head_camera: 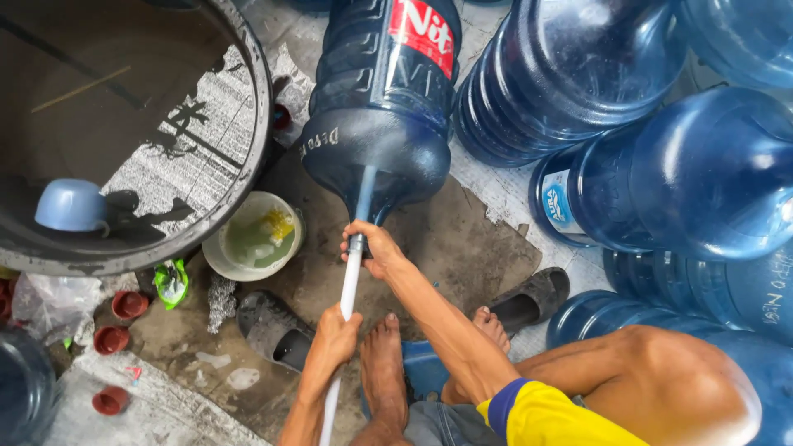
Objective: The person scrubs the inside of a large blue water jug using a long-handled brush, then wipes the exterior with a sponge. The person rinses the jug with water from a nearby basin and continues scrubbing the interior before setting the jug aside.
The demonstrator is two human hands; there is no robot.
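Observation:
A big blue water jug (380,99) with a red label lies on its side, its neck pointing toward me. A long white rod (350,285) runs from my lap into the jug's neck. My right hand (372,248) grips the rod right at the neck. My left hand (334,330) grips the same rod lower down, near my bare feet (384,363).
A large round tub of water (256,107) with a floating blue scoop (70,205) stands at the left. A small white bowl (216,256) with green liquid sits beside it. Several more blue jugs (702,173) lie at the right. Dark sandals (273,326) and red caps (111,339) lie on the wet floor.

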